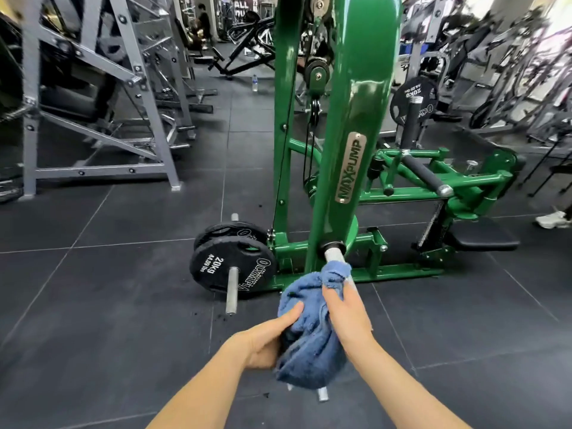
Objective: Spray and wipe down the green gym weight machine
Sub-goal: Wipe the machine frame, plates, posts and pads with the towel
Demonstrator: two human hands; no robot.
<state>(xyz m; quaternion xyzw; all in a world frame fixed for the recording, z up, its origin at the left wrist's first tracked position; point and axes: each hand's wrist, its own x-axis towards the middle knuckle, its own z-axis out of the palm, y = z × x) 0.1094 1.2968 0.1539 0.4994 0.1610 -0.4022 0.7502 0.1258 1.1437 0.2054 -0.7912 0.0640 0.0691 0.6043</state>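
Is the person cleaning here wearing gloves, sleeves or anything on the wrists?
No. The left hand and the right hand are both bare, without gloves. Both forearms are uncovered as far as the picture shows, so no sleeve reaches into view. No watch, band or ring shows on either wrist or on the fingers that can be seen.

Dark rubber-tiled gym floor (123, 274) throughout. Grey steel rack frame (93, 88) at left, black exercise machines (495, 72) at right, clear plastic water bottle (254, 83) standing on floor behind.

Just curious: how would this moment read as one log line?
step: wiping | blue towel wrapped round silver peg | left hand, right hand grip towel
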